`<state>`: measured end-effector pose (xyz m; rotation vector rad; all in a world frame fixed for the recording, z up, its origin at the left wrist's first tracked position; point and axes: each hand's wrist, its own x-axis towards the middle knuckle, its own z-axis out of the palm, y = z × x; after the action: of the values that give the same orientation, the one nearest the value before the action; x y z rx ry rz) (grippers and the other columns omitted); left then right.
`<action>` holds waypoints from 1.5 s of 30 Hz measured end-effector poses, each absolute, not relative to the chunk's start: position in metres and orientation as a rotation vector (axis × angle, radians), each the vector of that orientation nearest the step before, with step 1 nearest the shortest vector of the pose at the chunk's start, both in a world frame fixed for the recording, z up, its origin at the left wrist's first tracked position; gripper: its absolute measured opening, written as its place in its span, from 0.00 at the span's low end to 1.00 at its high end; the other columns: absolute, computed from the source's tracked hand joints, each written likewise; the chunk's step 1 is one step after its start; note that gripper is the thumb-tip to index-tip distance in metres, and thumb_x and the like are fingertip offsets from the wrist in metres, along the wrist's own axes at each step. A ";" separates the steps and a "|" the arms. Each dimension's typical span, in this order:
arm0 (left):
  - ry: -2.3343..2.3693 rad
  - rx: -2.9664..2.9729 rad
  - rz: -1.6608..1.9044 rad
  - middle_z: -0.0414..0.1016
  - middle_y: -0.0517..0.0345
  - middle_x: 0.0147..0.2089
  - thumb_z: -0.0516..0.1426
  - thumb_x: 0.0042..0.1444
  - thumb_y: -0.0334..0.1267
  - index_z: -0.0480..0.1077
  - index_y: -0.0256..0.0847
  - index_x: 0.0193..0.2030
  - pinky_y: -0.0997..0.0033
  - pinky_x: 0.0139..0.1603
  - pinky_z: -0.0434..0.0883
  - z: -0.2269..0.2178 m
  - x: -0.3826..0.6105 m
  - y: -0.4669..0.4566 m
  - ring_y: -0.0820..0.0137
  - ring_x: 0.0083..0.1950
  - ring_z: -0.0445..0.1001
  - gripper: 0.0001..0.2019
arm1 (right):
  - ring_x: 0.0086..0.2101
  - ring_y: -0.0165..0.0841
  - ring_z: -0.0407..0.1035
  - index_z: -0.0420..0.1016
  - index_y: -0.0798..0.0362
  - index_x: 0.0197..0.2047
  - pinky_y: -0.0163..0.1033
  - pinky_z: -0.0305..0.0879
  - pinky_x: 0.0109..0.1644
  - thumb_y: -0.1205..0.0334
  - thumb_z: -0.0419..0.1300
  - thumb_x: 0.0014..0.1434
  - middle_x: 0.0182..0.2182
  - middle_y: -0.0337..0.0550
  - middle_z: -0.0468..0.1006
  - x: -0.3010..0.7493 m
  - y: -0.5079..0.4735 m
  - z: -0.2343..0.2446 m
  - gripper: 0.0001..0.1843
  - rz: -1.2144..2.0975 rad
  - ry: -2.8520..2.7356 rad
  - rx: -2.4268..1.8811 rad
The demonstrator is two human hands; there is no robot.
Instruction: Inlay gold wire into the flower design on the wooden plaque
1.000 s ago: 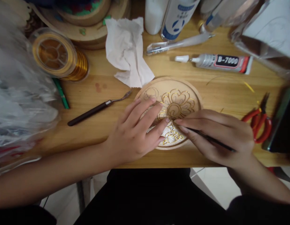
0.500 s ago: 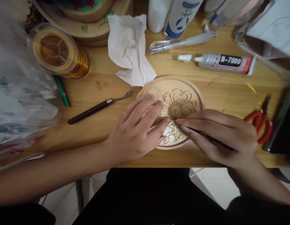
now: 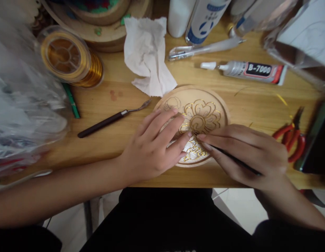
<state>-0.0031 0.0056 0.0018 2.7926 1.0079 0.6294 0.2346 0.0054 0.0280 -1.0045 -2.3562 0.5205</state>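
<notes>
A round wooden disc point(image 3: 204, 96) lies near the table's front edge, with a flower outlined on it in gold wire point(image 3: 201, 117). My left hand point(image 3: 154, 147) rests flat on the disc's left side, fingers stretched out and pressing on the design. My right hand point(image 3: 246, 152) is closed on a thin dark tool point(image 3: 234, 161), whose tip sits at the wire near the disc's middle, right beside my left fingertips.
A dark-handled spatula point(image 3: 110, 120), a crumpled tissue point(image 3: 148, 52) and a spool of gold wire point(image 3: 70, 63) lie to the left and behind. A B-7000 glue tube point(image 3: 253, 70), a clear pen-like tool point(image 3: 204, 49) and red pliers point(image 3: 292, 136) are to the right. Plastic bags point(image 3: 23, 112) crowd the left.
Both hands stay on the disc almost unmoved; the view has shifted slightly, so everything on the table sits a little further right.
</notes>
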 end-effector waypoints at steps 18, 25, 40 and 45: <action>0.985 2.778 0.614 0.73 0.42 0.57 0.60 0.61 0.39 0.73 0.36 0.51 0.47 0.59 0.75 0.003 -0.003 0.007 0.50 0.61 0.73 0.14 | 0.36 0.31 0.77 0.77 0.54 0.48 0.35 0.77 0.38 0.76 0.65 0.56 0.38 0.44 0.82 0.228 -0.003 0.030 0.17 0.606 -2.236 -1.156; 0.996 2.759 0.626 0.72 0.43 0.58 0.60 0.62 0.40 0.73 0.36 0.51 0.47 0.60 0.74 0.001 -0.002 0.006 0.50 0.62 0.71 0.14 | 0.36 0.29 0.77 0.78 0.59 0.44 0.32 0.75 0.40 0.77 0.65 0.55 0.36 0.49 0.82 0.222 -0.009 0.032 0.12 0.643 -2.188 -1.213; 1.047 2.751 0.665 0.71 0.43 0.59 0.60 0.61 0.38 0.72 0.39 0.52 0.45 0.60 0.72 -0.002 -0.001 0.003 0.50 0.63 0.70 0.13 | 0.33 0.29 0.77 0.79 0.49 0.44 0.34 0.74 0.34 0.73 0.65 0.57 0.33 0.39 0.83 0.220 -0.005 0.034 0.13 0.827 -1.966 -1.337; 1.013 2.751 0.626 0.70 0.40 0.59 0.59 0.62 0.36 0.72 0.38 0.52 0.43 0.60 0.72 0.001 0.000 0.005 0.49 0.63 0.70 0.12 | 0.31 0.27 0.75 0.80 0.45 0.43 0.35 0.72 0.34 0.71 0.66 0.57 0.32 0.35 0.82 0.223 -0.001 0.035 0.12 0.744 -1.754 -1.419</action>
<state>0.0000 0.0053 0.0011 2.7511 1.0130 0.6258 0.2225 -0.0011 0.0354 -1.4191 -1.7535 0.7439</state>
